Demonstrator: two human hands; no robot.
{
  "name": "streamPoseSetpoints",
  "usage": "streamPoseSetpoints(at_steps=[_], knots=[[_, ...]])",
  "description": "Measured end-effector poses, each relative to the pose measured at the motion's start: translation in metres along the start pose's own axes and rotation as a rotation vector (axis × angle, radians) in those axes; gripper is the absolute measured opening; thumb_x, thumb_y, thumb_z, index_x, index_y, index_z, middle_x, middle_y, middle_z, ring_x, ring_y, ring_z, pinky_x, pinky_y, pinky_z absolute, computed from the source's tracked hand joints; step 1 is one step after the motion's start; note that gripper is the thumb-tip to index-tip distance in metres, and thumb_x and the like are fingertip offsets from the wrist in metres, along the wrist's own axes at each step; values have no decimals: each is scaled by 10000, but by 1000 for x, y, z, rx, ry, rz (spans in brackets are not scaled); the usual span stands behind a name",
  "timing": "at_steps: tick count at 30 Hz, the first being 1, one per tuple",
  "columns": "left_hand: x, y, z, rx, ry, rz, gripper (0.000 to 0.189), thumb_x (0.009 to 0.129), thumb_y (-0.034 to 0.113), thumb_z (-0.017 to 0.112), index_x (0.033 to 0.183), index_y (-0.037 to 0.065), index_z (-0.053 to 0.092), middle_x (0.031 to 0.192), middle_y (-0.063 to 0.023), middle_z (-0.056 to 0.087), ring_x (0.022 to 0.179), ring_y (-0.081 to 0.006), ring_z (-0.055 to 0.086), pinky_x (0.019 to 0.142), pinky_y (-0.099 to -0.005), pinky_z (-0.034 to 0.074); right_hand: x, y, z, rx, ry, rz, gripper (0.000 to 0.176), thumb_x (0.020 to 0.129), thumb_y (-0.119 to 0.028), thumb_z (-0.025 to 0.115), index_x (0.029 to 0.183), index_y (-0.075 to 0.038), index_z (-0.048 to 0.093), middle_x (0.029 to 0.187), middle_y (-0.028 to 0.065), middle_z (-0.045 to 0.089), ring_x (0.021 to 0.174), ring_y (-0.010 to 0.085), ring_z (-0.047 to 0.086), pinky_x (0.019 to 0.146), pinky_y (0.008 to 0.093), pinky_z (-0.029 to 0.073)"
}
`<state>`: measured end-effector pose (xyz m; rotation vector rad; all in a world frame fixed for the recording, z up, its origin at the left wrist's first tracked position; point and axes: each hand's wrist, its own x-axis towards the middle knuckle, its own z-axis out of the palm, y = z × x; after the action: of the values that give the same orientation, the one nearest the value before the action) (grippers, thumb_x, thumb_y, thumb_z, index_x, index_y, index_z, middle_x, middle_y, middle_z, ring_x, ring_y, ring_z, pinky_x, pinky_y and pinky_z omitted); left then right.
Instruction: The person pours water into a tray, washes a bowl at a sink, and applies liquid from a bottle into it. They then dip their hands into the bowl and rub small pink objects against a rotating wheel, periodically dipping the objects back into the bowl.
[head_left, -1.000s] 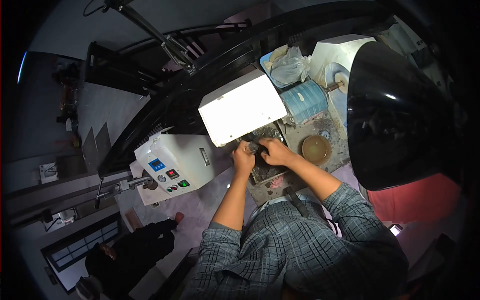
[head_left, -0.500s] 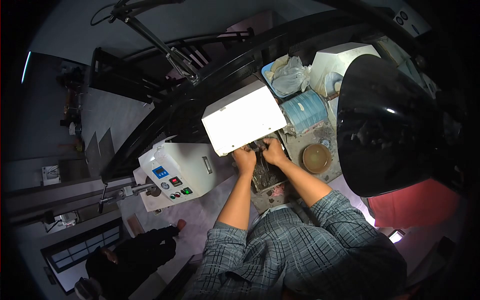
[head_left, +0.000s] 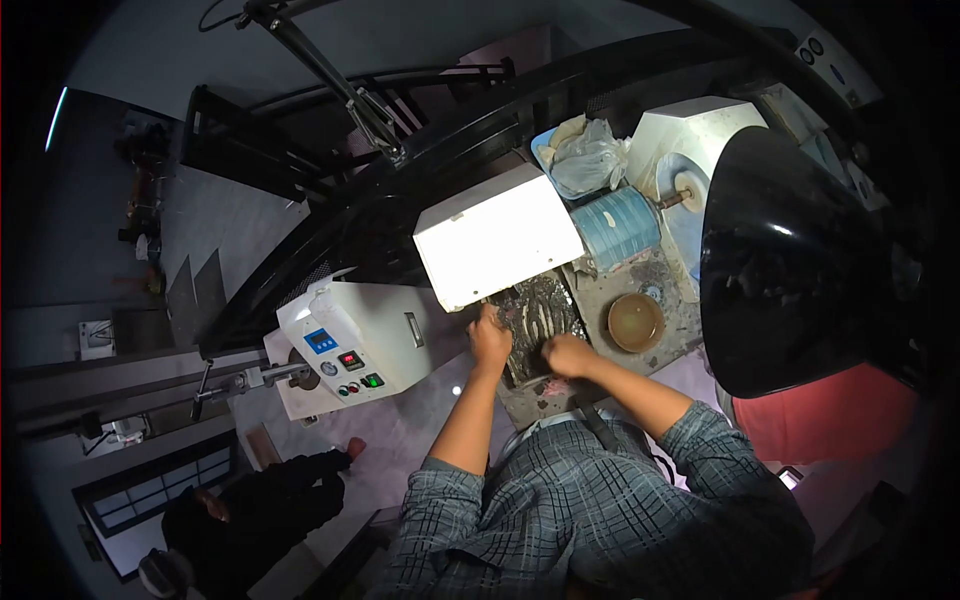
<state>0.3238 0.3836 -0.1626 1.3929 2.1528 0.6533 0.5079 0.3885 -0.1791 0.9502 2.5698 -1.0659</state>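
Observation:
My left hand (head_left: 490, 340) is closed at the left edge of a dark, wet, smeared tray (head_left: 540, 308), just below the front of a white box-shaped hood (head_left: 497, 240). Curled into a fist, my right hand (head_left: 568, 356) is over the tray's lower right part, apart from the left. What either hand holds, if anything, is too small or hidden to make out. Right of the tray stands a round brown bowl (head_left: 635, 322) with cloudy contents.
A blue ribbed drum (head_left: 615, 228) and a bagged blue basket (head_left: 590, 160) lie behind the bowl. A large black lamp shade (head_left: 790, 270) looms at right. A white control box (head_left: 370, 340) stands at left. A person in dark clothes (head_left: 265, 520) is at lower left.
Both hands were together at the hood's front edge, around something dark. My right hand has come back toward me, and the left has lowered slightly. More of the tray shows.

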Motion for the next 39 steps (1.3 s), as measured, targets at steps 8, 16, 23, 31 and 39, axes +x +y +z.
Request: streamPoseSetpoints(at_steps=[8, 16, 23, 31, 39], knots=[[0, 16, -3, -44, 58, 184, 112, 752, -65, 460, 809, -11, 541, 712, -228, 594, 700, -433, 581, 638, -469, 448, -2, -21, -89, 600, 563, -185, 257, 698, -55, 505, 904, 80, 579, 912, 253, 613, 863, 425, 585, 732, 425, 479], [12, 34, 0, -324, 179, 21, 124, 723, -86, 480, 802, -54, 570, 713, -107, 639, 683, -161, 616, 639, -297, 475, 40, 0, -56, 744, 644, 161, 204, 733, 24, 561, 919, 39, 644, 894, 254, 634, 851, 360, 639, 777, 366, 481], [26, 36, 12, -473, 252, -79, 121, 709, -90, 487, 784, -62, 577, 721, -92, 639, 665, -143, 595, 596, -262, 459, 58, -1, -49, 693, 767, 318, 208, 723, 22, 574, 915, 47, 649, 928, 271, 622, 918, 396, 612, 827, 407, 467], [25, 26, 5, 36, 257, 127, 147, 684, -54, 515, 815, -23, 575, 650, -143, 602, 643, -330, 602, 631, -423, 470, 45, -15, -68, 620, 560, 330, 347, 708, -31, 578, 1025, 110, 575, 1011, 285, 612, 983, 416, 589, 891, 400, 464], [1, 8, -4, 32, 102, 51, 176, 688, -49, 512, 849, 3, 560, 688, -221, 585, 716, -447, 561, 681, -519, 420, 30, -15, -8, 200, 388, -158, 530, 638, -85, 574, 1139, 76, 520, 1007, 300, 605, 988, 403, 595, 883, 411, 473]])
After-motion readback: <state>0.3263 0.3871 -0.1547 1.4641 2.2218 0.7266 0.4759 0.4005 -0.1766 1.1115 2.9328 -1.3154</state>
